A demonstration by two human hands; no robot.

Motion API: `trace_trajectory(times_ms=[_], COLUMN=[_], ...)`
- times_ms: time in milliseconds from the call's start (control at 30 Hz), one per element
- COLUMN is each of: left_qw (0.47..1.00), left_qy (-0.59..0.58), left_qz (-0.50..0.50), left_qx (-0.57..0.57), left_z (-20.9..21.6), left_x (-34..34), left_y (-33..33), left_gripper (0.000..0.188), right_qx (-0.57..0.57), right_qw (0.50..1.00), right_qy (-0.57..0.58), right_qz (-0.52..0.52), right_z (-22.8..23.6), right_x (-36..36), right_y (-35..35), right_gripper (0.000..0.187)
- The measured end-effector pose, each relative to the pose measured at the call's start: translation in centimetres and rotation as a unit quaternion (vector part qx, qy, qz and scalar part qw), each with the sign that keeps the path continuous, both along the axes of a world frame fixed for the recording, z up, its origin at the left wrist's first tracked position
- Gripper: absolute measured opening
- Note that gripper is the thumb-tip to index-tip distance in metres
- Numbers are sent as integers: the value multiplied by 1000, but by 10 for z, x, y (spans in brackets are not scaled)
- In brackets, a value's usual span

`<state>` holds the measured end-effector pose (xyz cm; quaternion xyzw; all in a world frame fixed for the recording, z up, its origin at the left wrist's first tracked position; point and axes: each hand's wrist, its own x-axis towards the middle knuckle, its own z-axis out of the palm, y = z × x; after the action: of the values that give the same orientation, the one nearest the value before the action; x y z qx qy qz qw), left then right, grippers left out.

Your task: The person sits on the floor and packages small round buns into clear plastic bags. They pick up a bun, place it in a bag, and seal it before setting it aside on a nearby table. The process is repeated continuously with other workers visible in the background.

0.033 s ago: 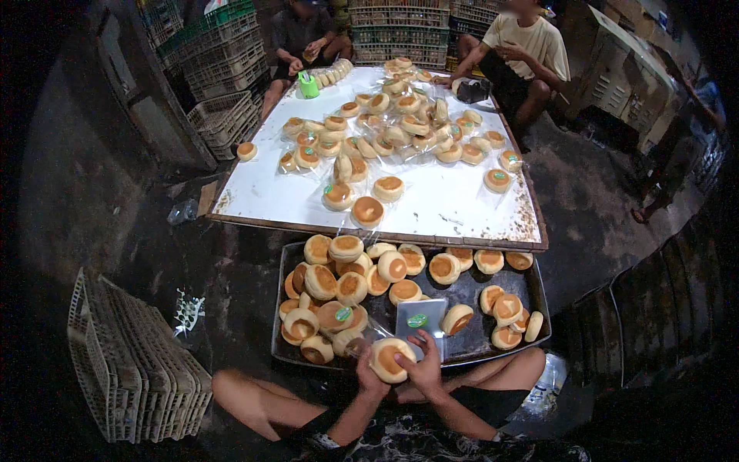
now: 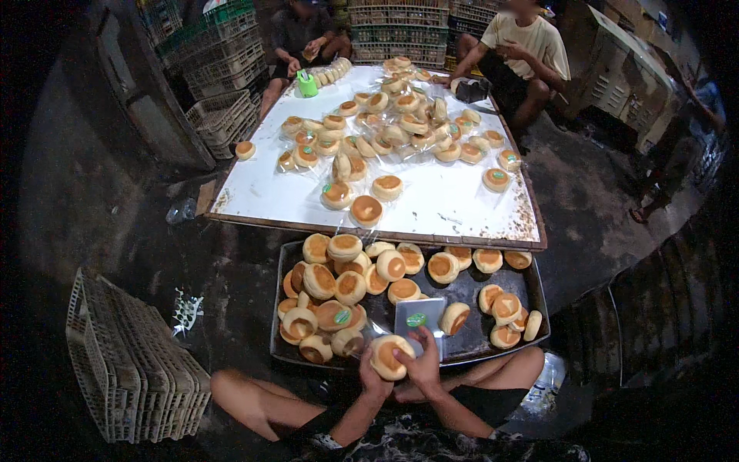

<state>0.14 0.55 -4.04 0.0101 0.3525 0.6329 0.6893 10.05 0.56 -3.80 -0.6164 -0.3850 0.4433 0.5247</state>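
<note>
Over the near edge of a dark metal tray (image 2: 544, 296), both my hands are closed around a round golden-topped bun (image 2: 387, 359). My left hand (image 2: 372, 380) cups its left side, and my right hand (image 2: 423, 366) grips the right with the thumb on its browned top. Just beyond my right fingers lies a stack of clear plastic bags (image 2: 427, 310) with a green label. A bagged bun (image 2: 332, 315) with a green label rests among bare buns at the tray's left. One bun (image 2: 454, 318) leans beside the bag stack, and several more buns (image 2: 506, 308) sit at the right.
Behind the tray stands a white-topped table (image 2: 262, 192) with many bagged buns (image 2: 396, 135) and a green container (image 2: 306, 85). Two people sit at its far side. Plastic crates (image 2: 131, 362) stand at my left; more crates (image 2: 219, 65) are stacked at the back.
</note>
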Motion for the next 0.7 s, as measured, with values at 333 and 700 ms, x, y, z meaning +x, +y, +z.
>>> trace_trajectory(times_ms=[333,700], left_qw=[996,991], left_qy=[-35,72], left_qz=[-67,-107], left_qx=[53,37], left_z=[3,27], left_x=[-12,-3], left_y=[-4,-22], left_gripper=[49,60], right_qx=[12,7], right_qw=[998,999], right_qy=[-44,-39], right_qz=[37,-2], right_z=[11,35], right_x=[-15,-38], right_y=[2,12], right_gripper=[70,50])
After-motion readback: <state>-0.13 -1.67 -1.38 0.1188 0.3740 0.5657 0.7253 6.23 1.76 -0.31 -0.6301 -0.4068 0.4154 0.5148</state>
